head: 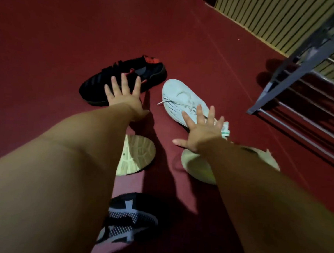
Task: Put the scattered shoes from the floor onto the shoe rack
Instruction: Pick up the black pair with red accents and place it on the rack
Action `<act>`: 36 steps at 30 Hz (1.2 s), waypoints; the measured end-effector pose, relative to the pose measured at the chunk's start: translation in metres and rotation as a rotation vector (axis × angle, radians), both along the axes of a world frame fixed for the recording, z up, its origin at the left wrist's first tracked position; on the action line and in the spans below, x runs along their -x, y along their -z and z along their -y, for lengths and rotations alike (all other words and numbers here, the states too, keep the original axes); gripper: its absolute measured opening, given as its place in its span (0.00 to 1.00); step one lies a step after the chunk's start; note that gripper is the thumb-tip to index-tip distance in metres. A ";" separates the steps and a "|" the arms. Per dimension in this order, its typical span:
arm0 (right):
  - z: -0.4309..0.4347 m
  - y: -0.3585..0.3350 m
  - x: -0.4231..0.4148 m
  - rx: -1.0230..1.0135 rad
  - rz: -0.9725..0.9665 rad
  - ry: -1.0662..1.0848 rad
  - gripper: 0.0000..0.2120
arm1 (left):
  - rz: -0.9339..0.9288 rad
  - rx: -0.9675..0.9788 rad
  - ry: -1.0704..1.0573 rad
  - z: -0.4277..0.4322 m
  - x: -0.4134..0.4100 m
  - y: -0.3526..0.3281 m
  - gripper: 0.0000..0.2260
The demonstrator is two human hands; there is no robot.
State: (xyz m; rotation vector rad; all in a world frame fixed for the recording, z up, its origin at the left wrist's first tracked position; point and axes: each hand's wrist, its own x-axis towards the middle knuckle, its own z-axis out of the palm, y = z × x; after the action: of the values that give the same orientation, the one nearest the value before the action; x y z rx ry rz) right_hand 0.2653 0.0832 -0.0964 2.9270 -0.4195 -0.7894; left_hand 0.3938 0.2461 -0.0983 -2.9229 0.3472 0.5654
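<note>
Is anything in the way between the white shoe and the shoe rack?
Nothing visible. Only bare red floor lies between the white sneaker and the shoe rack on the right. The right hand is spread open over the sneaker's heel end.

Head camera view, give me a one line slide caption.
Open left hand over black red-trimmed sneaker, open right hand over white knit sneaker, grey metal shoe rack alongside.
</note>
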 end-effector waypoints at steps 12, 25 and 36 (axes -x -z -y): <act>0.021 0.025 -0.011 -0.105 0.012 0.079 0.37 | 0.002 0.105 -0.080 -0.011 -0.086 0.022 0.51; 0.015 0.009 -0.002 -0.116 0.062 0.044 0.39 | 0.101 0.229 -0.111 -0.019 -0.019 0.004 0.51; 0.027 -0.052 0.088 -0.065 0.291 0.094 0.37 | 0.327 0.231 -0.022 -0.005 0.039 -0.069 0.49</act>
State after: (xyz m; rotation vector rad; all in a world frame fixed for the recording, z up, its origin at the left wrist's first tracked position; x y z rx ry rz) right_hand 0.1776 0.0565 -0.0443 3.1125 -0.5660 -0.3909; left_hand 0.3550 0.2508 -0.0294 -3.1692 0.3594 0.0448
